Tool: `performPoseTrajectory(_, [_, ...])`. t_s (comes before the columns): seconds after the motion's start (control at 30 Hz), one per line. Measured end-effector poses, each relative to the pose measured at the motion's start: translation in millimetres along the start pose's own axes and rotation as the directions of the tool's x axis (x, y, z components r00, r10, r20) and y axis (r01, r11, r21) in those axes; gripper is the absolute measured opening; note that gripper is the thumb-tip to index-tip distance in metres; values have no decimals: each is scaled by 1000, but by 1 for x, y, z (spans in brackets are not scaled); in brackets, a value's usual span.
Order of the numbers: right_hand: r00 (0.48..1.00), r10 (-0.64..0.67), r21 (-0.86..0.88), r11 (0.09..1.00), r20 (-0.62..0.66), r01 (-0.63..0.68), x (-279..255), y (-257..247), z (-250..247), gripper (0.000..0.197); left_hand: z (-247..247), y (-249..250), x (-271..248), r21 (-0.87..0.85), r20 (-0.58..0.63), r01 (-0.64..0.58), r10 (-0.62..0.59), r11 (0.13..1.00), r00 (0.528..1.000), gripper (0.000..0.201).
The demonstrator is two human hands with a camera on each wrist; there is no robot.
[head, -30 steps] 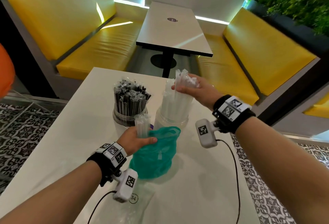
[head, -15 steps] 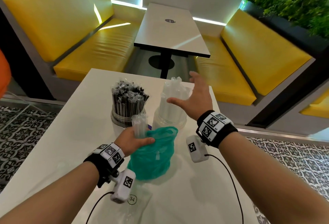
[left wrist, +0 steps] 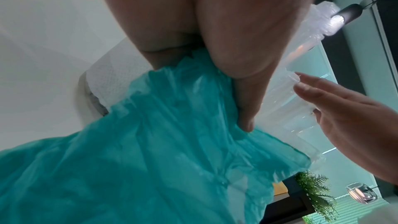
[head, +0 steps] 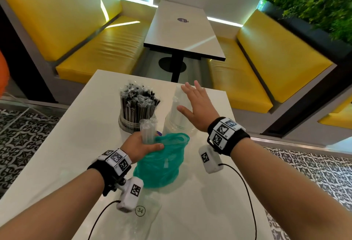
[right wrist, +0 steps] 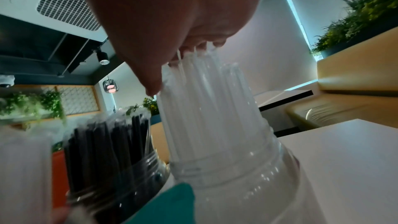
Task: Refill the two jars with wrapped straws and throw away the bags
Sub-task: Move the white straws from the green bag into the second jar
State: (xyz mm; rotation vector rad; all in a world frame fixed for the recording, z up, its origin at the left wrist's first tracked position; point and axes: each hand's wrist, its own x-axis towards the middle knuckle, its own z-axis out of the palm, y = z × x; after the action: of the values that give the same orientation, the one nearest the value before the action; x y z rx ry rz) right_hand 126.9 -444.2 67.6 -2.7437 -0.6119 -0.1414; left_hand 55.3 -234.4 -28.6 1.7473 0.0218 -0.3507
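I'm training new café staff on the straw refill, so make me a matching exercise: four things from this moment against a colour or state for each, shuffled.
Column A
1. left jar
2. right jar
3. bag
4. right hand

Column B
a. teal, standing open on the table
b. fingers spread, holding nothing
c. packed with black straws
d. filled with white straws

Pairs: 1-c, 2-d, 3-a, 4-b

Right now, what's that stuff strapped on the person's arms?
Both arms are bare, no sleeves. Each wrist wears a black band topped with white tiles printed with black square codes. A small white camera box, also with a code, hangs under each wrist, trailing a thin black cable.
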Motion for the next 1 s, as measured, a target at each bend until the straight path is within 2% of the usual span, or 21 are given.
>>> performPoseTrajectory(0.07, [1000, 2, 89, 996, 23, -4, 2, 3, -1, 64, 1, 2, -2, -1, -2, 1, -1, 1000, 1000, 37])
performPoseTrajectory(0.37, [1000, -10, 128, 992, 18, 7, -1, 21, 15, 64, 0, 0, -5, 17, -28, 2, -1, 1000, 1000, 36])
performPoseTrajectory(0.47, [998, -9, 103, 995, 70, 2, -4, 19, 16, 68, 1, 0, -5, 32, -45, -3, 5, 999, 999, 35])
performPoseTrajectory(0.53, [995, 29, 27, 999, 100, -32, -4, 15, 14, 72, 2, 0, -5, 9, -41, -9, 10, 1000, 999, 32])
performPoseTrajectory(0.57, [996, 39, -8, 999, 74, -39, -5, 11, 12, 74, 2, 0, -6, 0, -37, -11, 11, 1000, 999, 31])
performPoseTrajectory(0.63, [996, -9, -27, 1000, -91, 6, -11, -2, 5, 78, 2, -1, -6, -17, -28, -12, 11, 1000, 1000, 30])
performPoseTrajectory(0.7, [958, -114, 20, 992, -264, 124, -23, -22, -2, 74, 2, -1, -7, -45, -12, -26, 26, 999, 1000, 30])
performPoseTrajectory(0.73, [951, -147, 72, 982, -273, 172, -30, -32, -3, 67, 2, -1, -7, -62, -1, -40, 40, 997, 999, 30])
performPoseTrajectory(0.77, [965, -154, 150, 971, -212, 188, -37, -40, -1, 62, 2, -1, -8, -70, 12, -53, 54, 996, 998, 29])
performPoseTrajectory(0.83, [991, -130, 314, 942, 23, 116, -51, -51, 9, 66, 4, 2, -13, -48, 62, -96, 99, 994, 993, 20])
performPoseTrajectory(0.9, [974, -88, 418, 908, 207, -7, -58, -52, 24, 69, 9, 7, -18, 19, 150, -156, 152, 988, 977, 16])
performPoseTrajectory(1.0, [955, -59, 491, 866, 291, -96, -61, -52, 38, 41, 19, 15, -25, 99, 205, -208, 185, 973, 961, 31])
